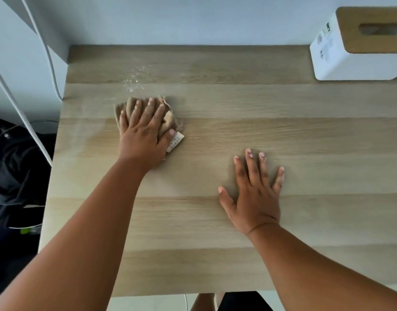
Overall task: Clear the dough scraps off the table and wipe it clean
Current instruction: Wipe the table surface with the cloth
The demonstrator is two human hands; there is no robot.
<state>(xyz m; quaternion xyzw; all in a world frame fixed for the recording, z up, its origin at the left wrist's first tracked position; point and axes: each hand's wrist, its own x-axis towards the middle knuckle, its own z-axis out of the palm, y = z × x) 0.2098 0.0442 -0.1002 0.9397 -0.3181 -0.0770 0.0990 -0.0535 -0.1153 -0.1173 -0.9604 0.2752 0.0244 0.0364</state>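
Observation:
My left hand (pixel 143 133) presses flat on a bunched tan cloth (pixel 168 122) at the left middle of the light wooden table (pixel 238 221). A white label sticks out of the cloth by my thumb. Just beyond the cloth, toward the back wall, lies a patch of small wet droplets or pale residue (pixel 136 78). My right hand (pixel 256 194) rests palm down on the bare wood to the right, fingers spread, holding nothing. No dough scraps show on the table.
A white tissue box with a wooden lid (pixel 359 46) stands at the back right corner. White cables (pixel 42 52) run down past the table's left edge, over dark items on the floor (pixel 18 171). A wall closes off the back.

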